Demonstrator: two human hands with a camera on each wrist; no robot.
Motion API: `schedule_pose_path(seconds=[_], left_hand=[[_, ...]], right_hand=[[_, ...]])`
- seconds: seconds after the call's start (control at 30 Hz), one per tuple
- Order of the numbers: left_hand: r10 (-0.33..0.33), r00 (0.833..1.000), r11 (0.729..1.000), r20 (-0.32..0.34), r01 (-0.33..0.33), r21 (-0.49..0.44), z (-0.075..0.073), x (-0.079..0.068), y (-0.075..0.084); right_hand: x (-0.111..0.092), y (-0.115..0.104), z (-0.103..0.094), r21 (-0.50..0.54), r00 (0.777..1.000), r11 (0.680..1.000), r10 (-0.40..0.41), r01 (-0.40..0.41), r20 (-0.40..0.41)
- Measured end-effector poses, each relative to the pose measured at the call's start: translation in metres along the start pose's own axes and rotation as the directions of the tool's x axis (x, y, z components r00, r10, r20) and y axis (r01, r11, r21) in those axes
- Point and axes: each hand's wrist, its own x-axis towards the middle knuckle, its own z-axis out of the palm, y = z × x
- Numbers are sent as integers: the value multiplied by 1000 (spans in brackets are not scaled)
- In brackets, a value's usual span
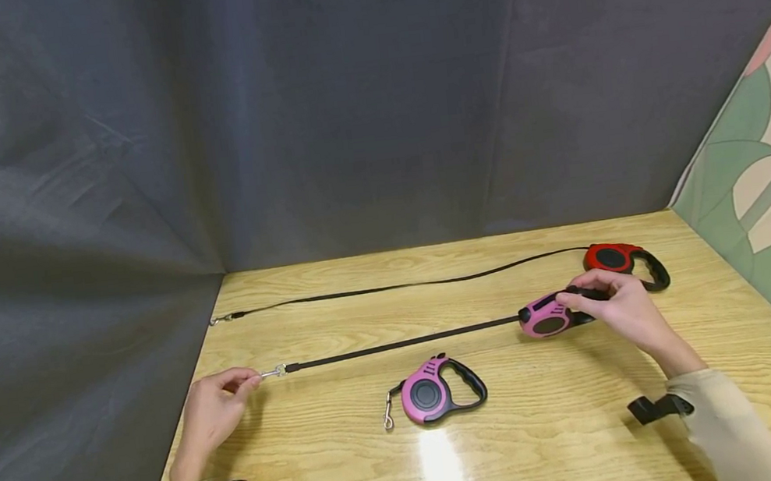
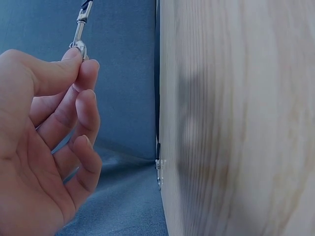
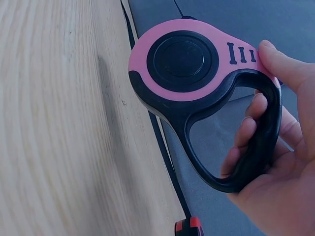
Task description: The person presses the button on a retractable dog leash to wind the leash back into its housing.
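Observation:
My right hand [image 1: 618, 306] grips the black handle of a pink retractable dog leash [image 3: 197, 64], its fingers through the loop and the thumb on top. From its case a black strap [image 1: 403, 344] runs out straight to the left, held above the table. At the strap's far end is a silver snap hook [image 2: 79, 37]. My left hand [image 1: 216, 411] pinches that hook's tip between thumb and forefinger, the other fingers loosely bent. A second pink leash [image 1: 425, 395] lies between the hands, nearer me, its strap drawn in and its hook beside the case.
A red retractable leash [image 1: 609, 257] lies at the back right, just beyond my right hand. Its black strap [image 1: 377, 290] stretches left along the back of the wooden table [image 1: 555, 442] to a hook [image 1: 221, 319] at the left edge. Dark cloth [image 1: 358, 118] hangs behind and at left.

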Motion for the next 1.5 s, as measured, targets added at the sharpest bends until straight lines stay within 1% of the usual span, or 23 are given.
schedule_pose_path(seconds=[0.3, 0.73, 0.87, 1.0, 1.13, 1.5], left_hand=[[-32, 998, 999, 50, 33, -15, -2, 0, 4], [-30, 998, 999, 46, 31, -21, -1, 0, 5], [-38, 998, 999, 55, 39, -21, 0, 0, 4], [-48, 996, 999, 77, 50, -18, 0, 0, 5], [-55, 994, 998, 91, 57, -19, 0, 0, 6], [-43, 994, 999, 100, 46, -28, 0, -2, 8]], right_hand=[[3, -1, 4, 19, 1000, 999, -26, 26, -4], [4, -6, 8, 47, 999, 998, -48, 48, 1], [4, -7, 9, 48, 999, 998, -42, 41, 14], [4, -8, 10, 37, 999, 999, -35, 34, 27], [4, -9, 11, 29, 999, 999, -35, 34, 28], [6, -8, 18, 49, 999, 998, -35, 34, 29]])
